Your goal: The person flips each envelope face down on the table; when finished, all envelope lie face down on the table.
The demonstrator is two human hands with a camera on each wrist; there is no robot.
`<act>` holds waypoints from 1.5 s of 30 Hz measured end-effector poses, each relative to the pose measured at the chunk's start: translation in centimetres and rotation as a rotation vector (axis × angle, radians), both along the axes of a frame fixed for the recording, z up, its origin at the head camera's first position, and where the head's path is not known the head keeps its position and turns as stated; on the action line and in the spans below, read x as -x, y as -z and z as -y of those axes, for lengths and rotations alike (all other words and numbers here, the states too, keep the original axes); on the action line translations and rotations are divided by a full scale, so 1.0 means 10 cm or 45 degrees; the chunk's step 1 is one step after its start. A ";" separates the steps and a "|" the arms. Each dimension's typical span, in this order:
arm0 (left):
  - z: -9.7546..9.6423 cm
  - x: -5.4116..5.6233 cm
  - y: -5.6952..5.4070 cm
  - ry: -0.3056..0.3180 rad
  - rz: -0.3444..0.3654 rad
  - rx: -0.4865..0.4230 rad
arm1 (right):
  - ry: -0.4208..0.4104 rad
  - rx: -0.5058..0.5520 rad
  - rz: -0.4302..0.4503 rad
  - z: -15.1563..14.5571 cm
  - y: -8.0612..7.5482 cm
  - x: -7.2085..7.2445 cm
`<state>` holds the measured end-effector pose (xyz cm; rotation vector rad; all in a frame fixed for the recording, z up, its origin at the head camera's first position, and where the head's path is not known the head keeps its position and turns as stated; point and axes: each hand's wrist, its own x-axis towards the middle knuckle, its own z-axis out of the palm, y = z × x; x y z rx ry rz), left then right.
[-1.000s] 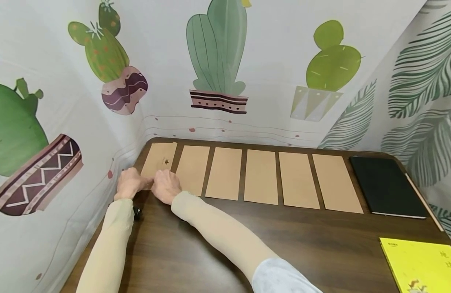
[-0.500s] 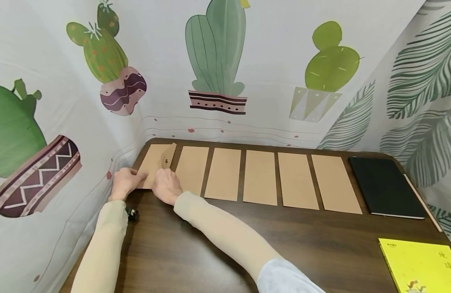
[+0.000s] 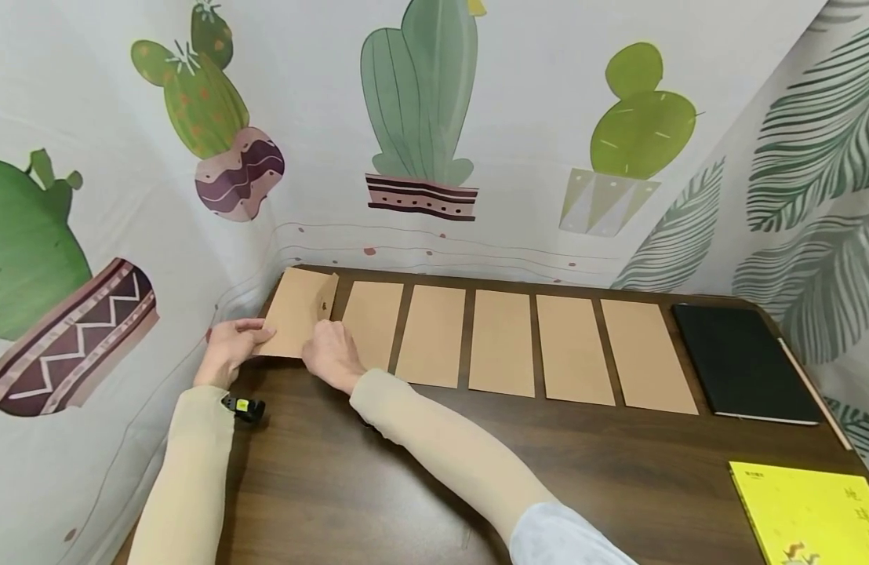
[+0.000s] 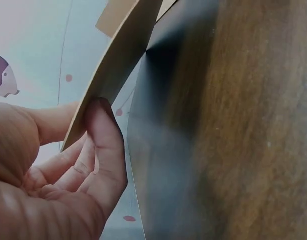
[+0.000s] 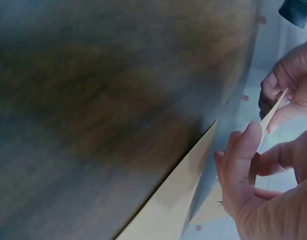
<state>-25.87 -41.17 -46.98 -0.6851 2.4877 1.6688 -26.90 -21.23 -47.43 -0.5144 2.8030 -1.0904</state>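
Note:
At the far left end of the table, a brown kraft-paper piece (image 3: pixel 292 310) is tilted, its near edge raised. Its right side shows an upturned fold with a small dark logo (image 3: pixel 325 306). My left hand (image 3: pixel 226 349) pinches the near left corner between thumb and fingers; the left wrist view shows the thin edge of the kraft-paper piece (image 4: pixel 106 75) in that grip. The near right corner is pinched by my right hand (image 3: pixel 332 353), whose thumb and fingers (image 5: pixel 236 165) meet on it in the right wrist view.
To the right, several flat brown rectangles (image 3: pixel 433 336) lie in a row. Past them are a black notebook (image 3: pixel 748 361) and, nearer, a yellow book (image 3: pixel 809 510). A cactus-print cloth (image 3: pixel 519 243) hangs along the wooden table's (image 3: pixel 378 486) back and left edges.
My left hand has moved left, away from the right hand, to the near left corner. The kraft-paper piece has risen and tilted; the right hand shifted slightly right.

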 end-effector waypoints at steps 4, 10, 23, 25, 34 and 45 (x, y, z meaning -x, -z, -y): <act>0.02 -0.01 -0.01 0.016 -0.020 -0.031 | 0.096 0.221 0.168 -0.03 -0.02 0.03; 0.01 -0.04 -0.01 0.088 -0.002 0.065 | 0.302 0.472 0.466 -0.07 0.01 0.12; -0.06 -0.05 0.03 0.224 0.111 0.423 | 0.334 0.556 0.549 -0.03 0.23 0.25; -0.07 -0.06 0.03 0.236 0.127 0.433 | 0.330 0.581 0.560 -0.03 0.23 0.25; -0.19 -0.07 -0.01 0.302 0.083 0.571 | 0.327 0.545 0.518 0.04 0.39 0.38; -0.35 -0.02 -0.03 0.456 -0.176 0.456 | 0.260 0.774 0.479 -0.01 -0.01 0.13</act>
